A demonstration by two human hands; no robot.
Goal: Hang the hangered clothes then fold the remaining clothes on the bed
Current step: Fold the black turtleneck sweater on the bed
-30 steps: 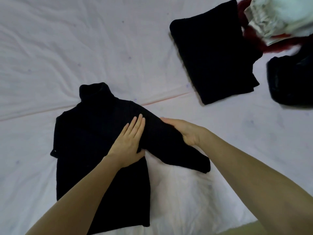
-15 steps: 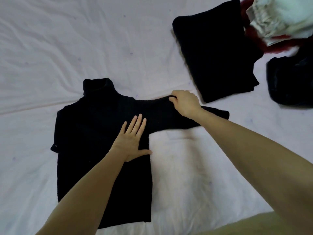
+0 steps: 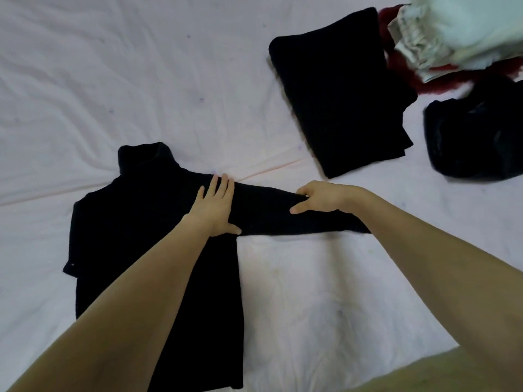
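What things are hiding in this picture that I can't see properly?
All in the head view:
- The black turtleneck sweater: its bottom hem lies behind the left forearm, and the right forearm covers the cuff of the stretched sleeve.
- The pile of white and red clothes: cut off by the top right corner.
- The crumpled dark garment: cut off by the right edge, too dark to identify.
- The right hand: its fingertips curl into the sleeve, out of sight.

turtleneck (image 3: 135,222) lies on the bed (image 3: 113,80), with a folded garment (image 3: 339,91) behind to its right.
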